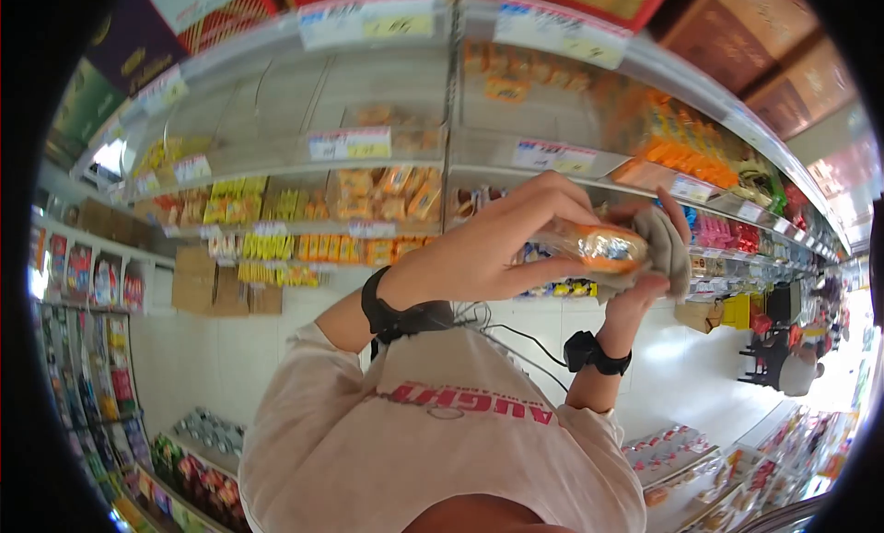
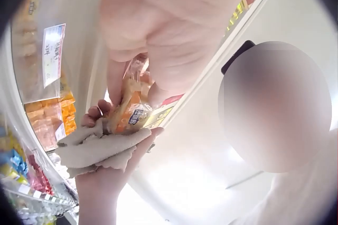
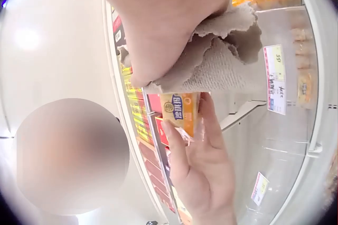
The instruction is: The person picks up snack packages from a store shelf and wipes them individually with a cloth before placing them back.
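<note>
In the head view my left hand (image 1: 529,224) pinches an individually wrapped snack (image 1: 603,247) in clear and orange film, thumb on one side and fingers on the other. Facing it, my right hand (image 1: 637,301) grips a crumpled grey-beige cloth (image 1: 665,247). The cloth lies against the end of the snack in the left wrist view, where orange print shows on the wrapper (image 2: 133,110). Seen from the right wrist, the cloth (image 3: 224,66) covers part of the snack (image 3: 179,109), and the right hand's fingertips are mostly hidden behind its folds.
Clear-fronted shelf bins with price tags (image 1: 350,144) curve across the front, holding several kinds of wrapped snacks (image 1: 391,194). Orange packets (image 1: 686,146) fill a bin to the right. A cardboard box (image 1: 198,282) stands on the floor at left. A person (image 1: 799,372) is far off at right.
</note>
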The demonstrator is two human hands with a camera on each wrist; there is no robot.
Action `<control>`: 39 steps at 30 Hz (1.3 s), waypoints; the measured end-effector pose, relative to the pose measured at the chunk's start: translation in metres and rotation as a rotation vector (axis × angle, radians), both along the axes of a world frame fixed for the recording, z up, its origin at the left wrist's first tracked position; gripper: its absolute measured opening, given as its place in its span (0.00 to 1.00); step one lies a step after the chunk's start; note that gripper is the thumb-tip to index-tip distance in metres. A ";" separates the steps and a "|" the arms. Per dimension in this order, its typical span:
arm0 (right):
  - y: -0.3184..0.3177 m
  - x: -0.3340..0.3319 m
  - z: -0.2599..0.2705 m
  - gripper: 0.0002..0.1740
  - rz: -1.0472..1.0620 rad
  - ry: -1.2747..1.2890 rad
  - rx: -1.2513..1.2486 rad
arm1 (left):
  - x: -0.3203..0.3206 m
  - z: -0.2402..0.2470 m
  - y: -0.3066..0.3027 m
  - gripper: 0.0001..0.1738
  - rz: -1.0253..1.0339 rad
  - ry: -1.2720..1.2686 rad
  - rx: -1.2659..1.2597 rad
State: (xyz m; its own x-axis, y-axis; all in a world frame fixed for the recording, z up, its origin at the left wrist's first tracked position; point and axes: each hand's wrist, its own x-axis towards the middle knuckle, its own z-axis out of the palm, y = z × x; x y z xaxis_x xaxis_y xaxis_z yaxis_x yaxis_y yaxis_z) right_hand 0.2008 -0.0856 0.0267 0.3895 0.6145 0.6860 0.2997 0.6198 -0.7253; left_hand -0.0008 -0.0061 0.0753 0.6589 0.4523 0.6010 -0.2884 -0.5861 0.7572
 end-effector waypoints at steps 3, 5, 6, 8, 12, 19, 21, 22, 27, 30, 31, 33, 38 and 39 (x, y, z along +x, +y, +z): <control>-0.020 -0.013 -0.024 0.51 0.179 0.093 -0.128 | -0.020 -0.018 -0.012 0.26 -0.002 -0.025 -0.070; -0.033 -0.014 -0.035 0.49 0.241 -0.009 -0.404 | -0.035 -0.028 -0.015 0.27 0.013 0.044 -0.134; -0.033 -0.017 -0.036 0.46 0.282 -0.014 -0.481 | -0.046 -0.032 -0.014 0.26 0.030 0.112 -0.135; -0.029 -0.022 -0.036 0.40 0.351 -0.150 -0.592 | -0.066 -0.039 -0.014 0.25 0.062 0.240 -0.205; -0.001 -0.039 -0.047 0.24 0.369 -0.492 -0.684 | -0.097 -0.063 -0.010 0.24 0.143 0.296 -0.407; 0.043 -0.098 -0.076 0.14 0.432 -0.414 -0.770 | -0.148 -0.116 0.005 0.25 0.270 0.196 -0.646; 0.050 -0.112 -0.089 0.14 0.481 -0.312 -0.847 | -0.170 -0.128 0.011 0.25 0.290 0.228 -0.590; 0.055 -0.119 -0.096 0.13 0.497 -0.273 -0.855 | -0.181 -0.134 0.016 0.25 0.301 0.242 -0.560; 0.077 -0.167 -0.115 0.15 0.557 -0.120 -1.032 | -0.226 -0.164 0.038 0.22 0.318 0.202 -0.741; 0.096 -0.189 -0.131 0.18 0.619 -0.145 -1.062 | -0.245 -0.178 0.052 0.20 0.387 0.201 -0.781; 0.102 -0.198 -0.139 0.20 0.594 -0.139 -1.032 | -0.252 -0.182 0.058 0.20 0.415 0.208 -0.816; 0.117 -0.218 -0.137 0.20 0.564 -0.183 -1.030 | -0.261 -0.187 0.063 0.21 0.458 0.150 -0.856; 0.150 -0.257 -0.151 0.21 0.532 -0.187 -0.993 | -0.277 -0.218 0.077 0.20 0.663 -0.070 -0.796; 0.156 -0.264 -0.155 0.21 0.525 -0.182 -0.973 | -0.280 -0.218 0.079 0.20 0.705 -0.139 -0.782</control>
State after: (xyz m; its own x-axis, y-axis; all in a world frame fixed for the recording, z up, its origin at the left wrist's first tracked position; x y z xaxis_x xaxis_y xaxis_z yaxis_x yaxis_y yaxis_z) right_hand -0.0636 0.0706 -0.1285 -0.1327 0.9789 -0.1554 0.3191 -0.1063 -0.9418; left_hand -0.2806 0.0725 -0.1432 0.0450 0.9986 0.0279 -0.1856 -0.0191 0.9824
